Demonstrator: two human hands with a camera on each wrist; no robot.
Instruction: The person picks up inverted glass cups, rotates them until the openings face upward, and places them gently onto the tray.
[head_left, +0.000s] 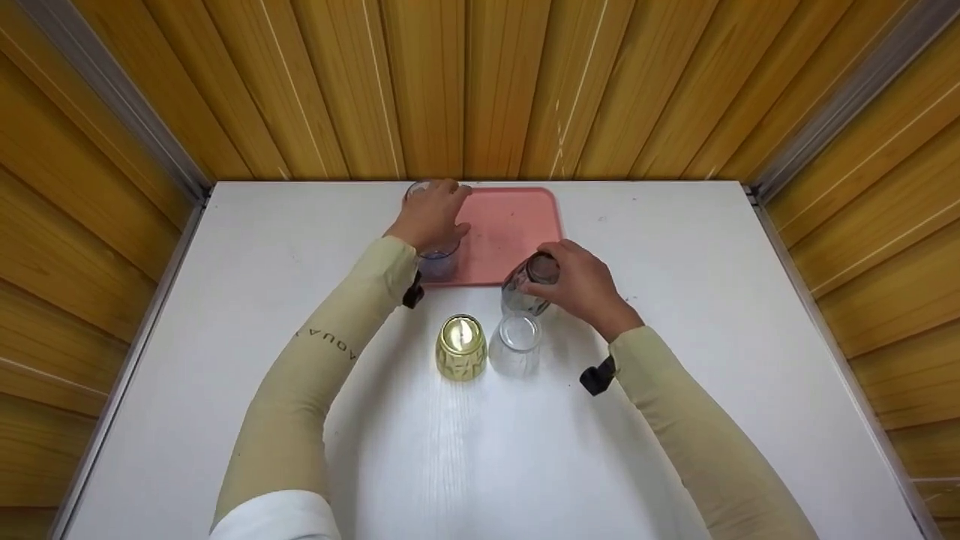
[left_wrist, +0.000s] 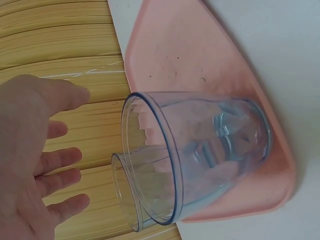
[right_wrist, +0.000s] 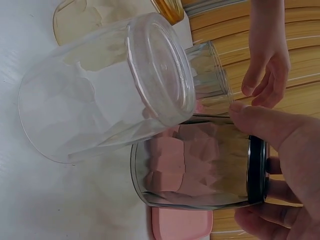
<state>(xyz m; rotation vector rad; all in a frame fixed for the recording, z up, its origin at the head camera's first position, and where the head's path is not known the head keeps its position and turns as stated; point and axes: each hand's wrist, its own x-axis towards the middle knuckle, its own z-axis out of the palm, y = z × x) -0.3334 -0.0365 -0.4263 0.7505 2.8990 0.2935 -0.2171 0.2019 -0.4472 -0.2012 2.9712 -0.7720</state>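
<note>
My left hand (head_left: 427, 217) is over the left end of the pink tray (head_left: 517, 234), fingers spread and holding nothing. Just below it a bluish clear cup (left_wrist: 215, 145) stands upright on the tray, rim up. Behind that cup, another clear cup (left_wrist: 129, 195) shows its rim in the left wrist view. My right hand (head_left: 589, 289) grips a dark grey faceted glass (right_wrist: 195, 165) by its base, thumb on one side and fingers on the other. This glass is mouth down, at the tray's front right corner.
Nearer to me on the white table (head_left: 420, 465), a yellow glass (head_left: 460, 352) and a clear glass (head_left: 516, 352) stand upside down side by side. The clear one is right in front of the grey glass. A wooden plank wall (head_left: 495, 90) rises behind the table's back edge.
</note>
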